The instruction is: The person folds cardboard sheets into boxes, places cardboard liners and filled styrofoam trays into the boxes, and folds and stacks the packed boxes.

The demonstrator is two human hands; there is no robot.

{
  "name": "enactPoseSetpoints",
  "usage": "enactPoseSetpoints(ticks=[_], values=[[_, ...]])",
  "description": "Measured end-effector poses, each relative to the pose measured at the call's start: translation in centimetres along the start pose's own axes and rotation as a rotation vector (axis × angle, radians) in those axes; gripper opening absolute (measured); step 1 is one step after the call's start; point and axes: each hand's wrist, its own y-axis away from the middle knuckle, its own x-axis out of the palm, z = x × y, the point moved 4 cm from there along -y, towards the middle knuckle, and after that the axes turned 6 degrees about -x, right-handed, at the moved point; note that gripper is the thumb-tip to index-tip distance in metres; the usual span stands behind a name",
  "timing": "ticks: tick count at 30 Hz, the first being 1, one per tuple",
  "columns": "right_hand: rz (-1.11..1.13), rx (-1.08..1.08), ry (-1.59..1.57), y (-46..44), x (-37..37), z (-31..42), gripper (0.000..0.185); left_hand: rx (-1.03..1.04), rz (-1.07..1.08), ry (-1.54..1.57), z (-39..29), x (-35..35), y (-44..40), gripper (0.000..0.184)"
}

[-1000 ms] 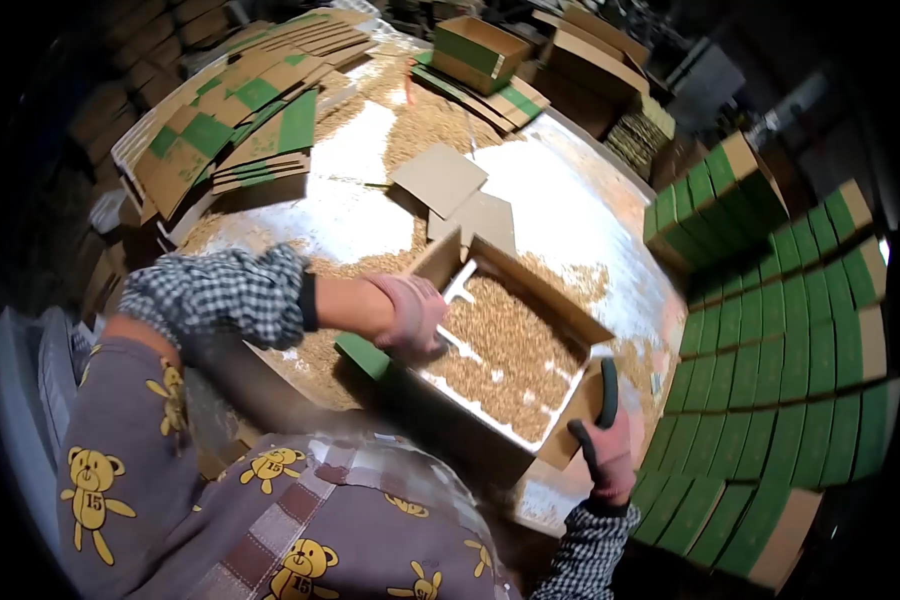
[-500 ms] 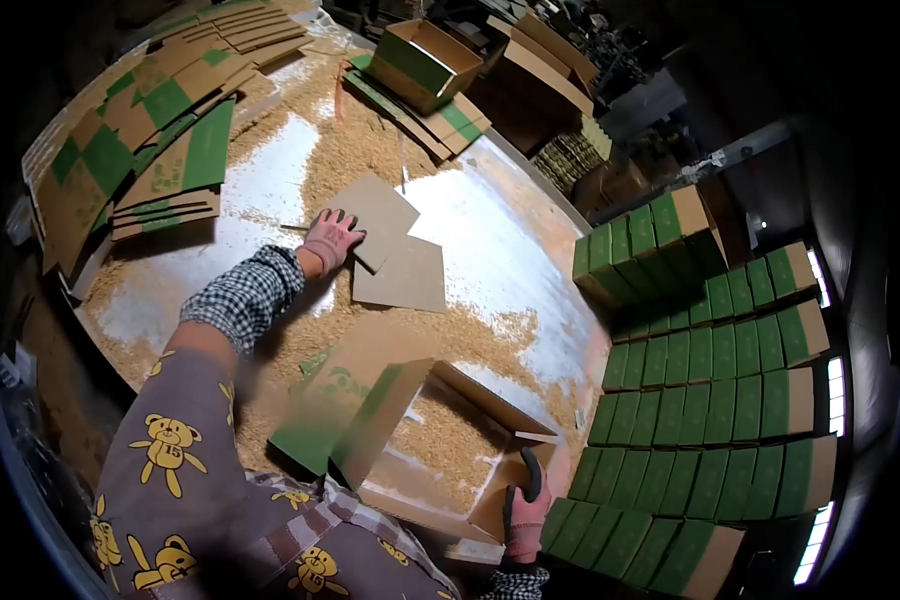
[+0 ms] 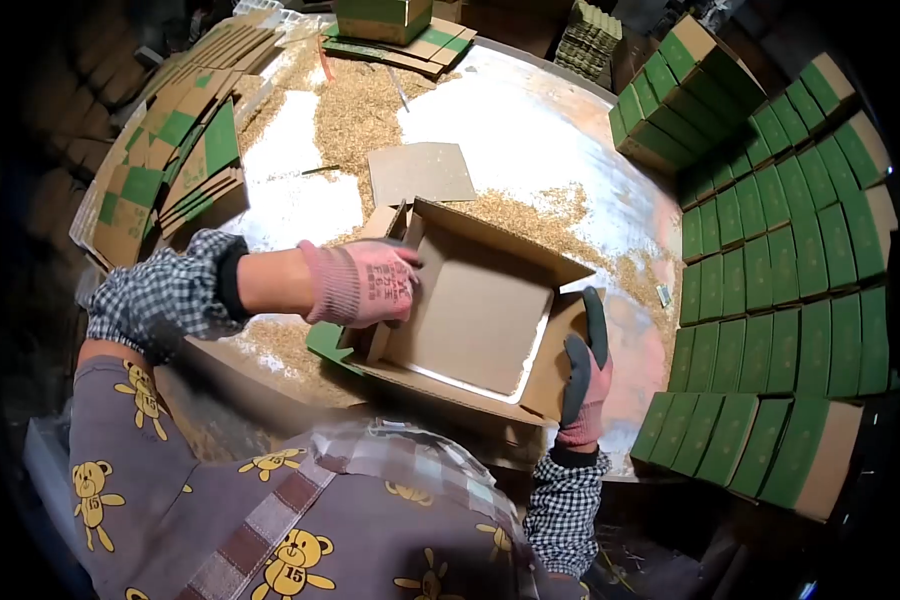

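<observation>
Carton sits toward the table's 6 o'clock side, brown sheet inside; left hand half-curled at its 10 o'clock end (can't tell if gripping), right hand partly open by the 4 o'clock flap.

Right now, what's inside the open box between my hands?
A flat cardboard sheet, with a white rim along its right edge. What lies under the sheet is covered.

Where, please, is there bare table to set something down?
The widest patch of table lies between the loose cardboard sheet and the green boxes at upper right. A smaller one lies between that sheet and the flattened cartons at left. The open box is crowded by the left hand and right hand.
</observation>
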Motion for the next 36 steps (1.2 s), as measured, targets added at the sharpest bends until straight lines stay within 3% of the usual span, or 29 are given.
enactPoseSetpoints(ticks=[2, 4, 5, 6, 8, 9, 10, 12, 13, 14, 16, 17, 18, 19, 20, 21, 23, 24, 25, 26, 27, 28, 29, 31, 32, 33, 35, 36], values=[[0.002, -0.02, -0.065, 0.2, 0.8, 0.7, 0.059, -0.13, 0.017, 0.831, 1.8, 2.1, 0.5, 0.023], [-0.009, -0.059, -0.1, -0.3, 0.8, 0.2, 0.062, 0.164, -0.132, -0.758, -4.5, 0.4, 0.0, 0.032], [-0.022, -0.068, -0.133, -0.6, 0.7, -0.4, 0.063, -0.067, -0.06, -0.781, -5.7, 0.0, -0.9, 0.043], [-0.028, -0.076, -0.164, -0.7, 0.6, -0.8, 0.065, -0.067, -0.061, -0.782, -6.1, 1.0, -1.7, 0.043], [-0.025, -0.062, -0.22, -1.0, 0.7, -1.3, 0.064, -0.331, 0.196, -0.858, -4.4, 2.8, -2.6, 0.048], [-0.066, -0.048, -0.245, -1.3, 0.3, -2.1, 0.061, -0.219, 0.118, -0.655, -5.1, 2.0, -2.6, 0.047], [-0.081, -0.052, -0.26, -1.1, -0.3, -2.7, 0.06, -0.213, 0.117, -0.658, -5.0, 1.1, -1.9, 0.047], [-0.073, -0.144, -0.358, 0.6, -0.6, -2.7, 0.061, -0.098, -0.607, -0.464, -5.4, -3.5, 1.2, 0.047], [-0.05, -0.176, -0.483, 1.2, -1.5, -4.3, 0.062, -0.092, -0.603, -0.471, -4.4, -2.9, 1.1, 0.047], [0.009, -0.066, -0.623, 0.9, -3.7, -10.0, 0.066, -0.239, -0.713, -0.077, -1.4, -1.3, 0.9, 0.049], [0.095, 0.163, 0.128, 0.0, -2.7, -21.6, 0.066, -0.538, -0.848, 0.752, 5.1, 6.3, 1.2, 0.057], [-0.069, -0.124, 0.425, 1.0, -0.3, -16.4, 0.072, -0.641, -0.824, 0.787, 7.7, 9.8, 0.9, 0.059], [0.048, 0.088, 0.221, 1.6, 1.2, -10.9, 0.077, -0.698, -0.789, 0.797, 9.3, 11.5, 0.1, 0.061], [0.078, 0.21, -0.102, 2.0, 1.4, -16.4, 0.08, -0.653, -0.891, 1.011, 7.3, 11.7, 0.3, 0.051], [0.1, 0.194, 0.03, 2.6, 1.3, -14.4, 0.08, -0.397, -0.971, 1.172, 9.0, 14.1, -0.1, 0.041], [0.091, 0.223, -0.193, 4.0, 1.5, -8.8, 0.085, -0.454, -0.906, 1.404, 5.4, 12.4, -0.5, 0.038], [0.035, 0.085, -0.251, 4.4, 0.2, -9.8, 0.091, -0.371, -0.82, 1.334, 9.9, 14.4, -1.0, 0.031], [0.056, 0.081, -0.368, 4.3, -0.5, -8.3, 0.092, -0.341, -0.772, 1.404, 8.4, 13.5, -1.5, 0.029], [0.001, -0.031, -0.329, 4.0, -3.4, -6.8, 0.089, -0.243, -0.814, 1.314, 8.9, 13.6, -3.8, 0.029], [-0.035, -0.13, -0.286, 4.9, -5.8, -2.3, 0.087, -0.075, -0.751, 1.108, 5.2, 10.6, -5.3, 0.032], [-0.079, -0.171, 0.049, 5.2, -9.5, 1.3, 0.079, 0.103, -0.71, 0.919, 1.4, 7.9, -6.6, 0.036], [-0.136, -0.189, 0.387, 5.6, -13.2, 5.0, 0.073, 0.257, -0.747, 0.179, 0.5, 6.9, -7.9, 0.039], [-0.152, -0.271, 0.489, 6.7, -16.0, 7.9, 0.069, 0.355, -0.735, 0.253, -2.5, 4.5, -9.4, 0.043], [-0.163, -0.491, 0.397, 9.4, -21.9, 13.2, 0.06, 0.517, -0.443, 1.037, -10.4, 0.3, -13.8, 0.05], [-0.215, -0.6, 0.333, 11.1, -25.6, 15.1, 0.056, 0.595, -0.333, 1.175, -14.9, -1.3, -16.0, 0.054], [-0.416, -0.719, 0.227, 13.0, -30.5, 16.6, 0.052, 0.635, -0.276, 1.23, -19.0, -2.7, -17.8, 0.056], [-1.26, -1.131, -0.179, 17.1, -43.3, 16.5, 0.031, 0.671, -0.217, 1.267, -27.2, -4.1, -22.3, 0.058], [-1.16, -1.127, -0.162, 18.5, -51.0, 16.3, 0.032, 0.682, -0.189, 1.289, -31.4, -4.3, -24.5, 0.06]])
